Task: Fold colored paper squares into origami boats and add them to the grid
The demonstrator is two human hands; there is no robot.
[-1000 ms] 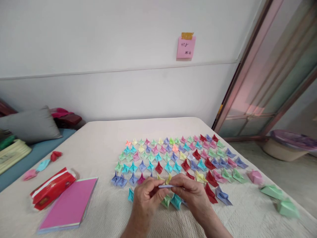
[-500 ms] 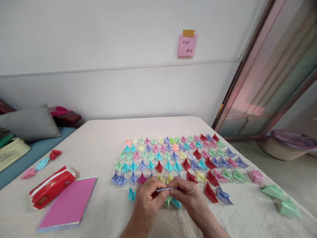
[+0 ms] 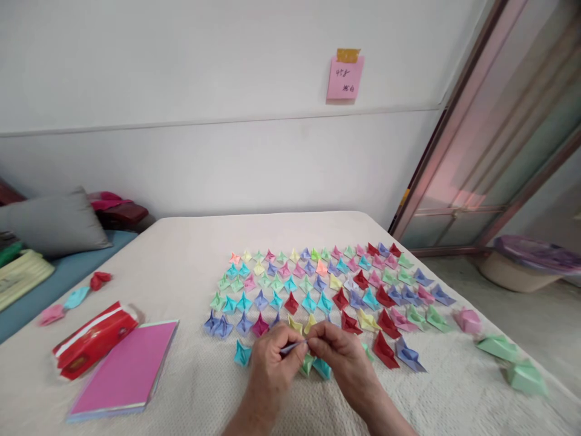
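Between my hands is a small piece of lavender paper (image 3: 290, 347), folded and mostly hidden by the fingers. My left hand (image 3: 278, 357) is closed, pinching it between thumb and fingers. The thumb and fingertips of my right hand (image 3: 341, 354) are closed on its right end. Beneath and beyond the hands stand rows of small folded paper boats (image 3: 291, 303) in many colours. A cyan boat (image 3: 242, 353) lies just left of my left hand. A dark red boat (image 3: 385, 350) and a lavender boat (image 3: 409, 355) sit to the right of my right hand.
Pink paper sheets (image 3: 122, 369) lie stacked at left under a red packet (image 3: 95, 340). Several folded pieces, including a green one (image 3: 526, 378), line the right edge of the cloth-covered table (image 3: 190, 242). A pink note (image 3: 345, 79) is taped to the wall.
The right fingertips have shifted slightly left and drawn together near the left thumb. Less of the lavender paper shows, and it tilts more. The view has moved a little.
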